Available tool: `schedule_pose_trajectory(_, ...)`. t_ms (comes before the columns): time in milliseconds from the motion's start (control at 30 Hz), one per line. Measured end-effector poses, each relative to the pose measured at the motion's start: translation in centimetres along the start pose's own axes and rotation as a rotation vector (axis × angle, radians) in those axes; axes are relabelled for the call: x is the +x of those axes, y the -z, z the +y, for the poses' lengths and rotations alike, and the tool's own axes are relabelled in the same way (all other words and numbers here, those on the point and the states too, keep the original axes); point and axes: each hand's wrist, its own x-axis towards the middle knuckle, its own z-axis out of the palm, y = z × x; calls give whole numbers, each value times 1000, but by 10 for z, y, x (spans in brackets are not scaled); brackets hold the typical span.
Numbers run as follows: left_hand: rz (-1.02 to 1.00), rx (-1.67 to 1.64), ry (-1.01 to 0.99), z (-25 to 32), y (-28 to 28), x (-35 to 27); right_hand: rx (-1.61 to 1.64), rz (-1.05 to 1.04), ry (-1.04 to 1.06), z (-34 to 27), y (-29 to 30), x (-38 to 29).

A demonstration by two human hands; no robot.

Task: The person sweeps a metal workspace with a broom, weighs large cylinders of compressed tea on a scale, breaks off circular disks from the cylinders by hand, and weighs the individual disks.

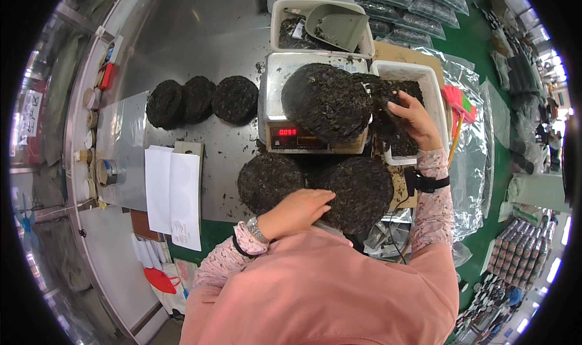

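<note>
My right hand (pixel 413 118) holds a clump of dried seaweed (pixel 384 101) beside a round dark disc of dried seaweed (pixel 325 101) on a digital scale (pixel 276 90) with a lit red display. Below that hand is a white plastic bin (pixel 435 79) with dark scraps inside. My left hand (pixel 302 212), its fingers together, lies at the near edge of another round disc (pixel 354 195); whether it grips the disc cannot be told. A further disc (pixel 270 181) lies to its left. Three more discs (pixel 235 99) stand in a row on the metal table left of the scale.
Behind the scale, a white tub (pixel 275 31) holds a dustpan (pixel 338 26) and scraps. White papers (pixel 184 199) lie at the left near edge, with tape rolls (pixel 107 172) farther left. A small pink and green broom (pixel 459 103) and clear plastic bags (pixel 468 163) are at the right.
</note>
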Motion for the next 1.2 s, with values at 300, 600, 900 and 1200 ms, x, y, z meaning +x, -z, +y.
schedule_pose_trajectory(300,366,-897,165,3,3,62,158,-172,-89,2,-51,-17)
schedule_pose_trajectory(600,524,-1137,204,-25,11,99,35,-153,-97,21,-74,10)
schedule_pose_trajectory(900,640,-815,170,-50,27,106,-70,-99,-17,3,-82,22)
schedule_pose_trajectory(1200,937,-506,243,-73,73,63,-267,99,178,13,-91,45)
